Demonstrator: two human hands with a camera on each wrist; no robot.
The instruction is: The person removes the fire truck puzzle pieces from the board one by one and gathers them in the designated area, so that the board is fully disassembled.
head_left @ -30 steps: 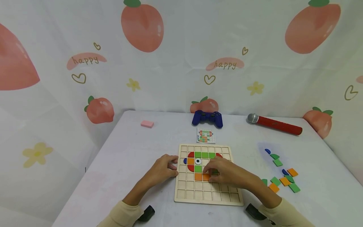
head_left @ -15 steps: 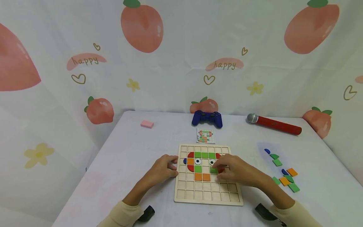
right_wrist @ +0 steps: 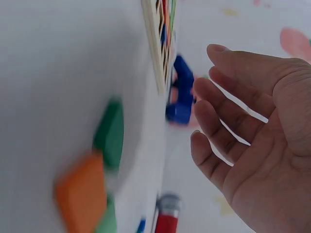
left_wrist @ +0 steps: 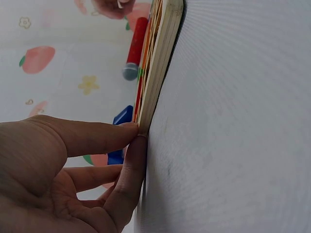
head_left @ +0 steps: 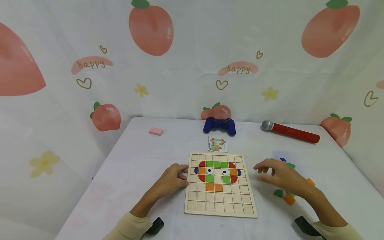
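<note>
- Behind the white-covered table point(head_left: 144, 163) we see a pale backdrop point(head_left: 186, 73) printed with peaches, hearts and flowers
- Flat near the middle of the table lies our wooden board point(head_left: 229, 208), light in colour and divided into a grid, with a small picture card point(head_left: 218, 144) just beyond it
- On the board we see a face of coloured pieces: three green squares point(head_left: 216, 164) along the top, red rounded pieces point(head_left: 202, 163) at the corners, two white eye discs point(head_left: 209, 171), blue half-discs point(head_left: 196, 170) at either side and two orange squares point(head_left: 210, 187) at the bottom
- Our left hand point(head_left: 172, 176) comes in from the left, thumb and fingers loosely bent, their tips touching the board's left edge
- Our right hand point(head_left: 279, 173) hangs above the table, apart from the board's right edge, fingers relaxed and slightly bent, thumb held away from them
- Around and partly behind that forearm we have loose pieces point(head_left: 289, 199) in green, orange and blue
</note>
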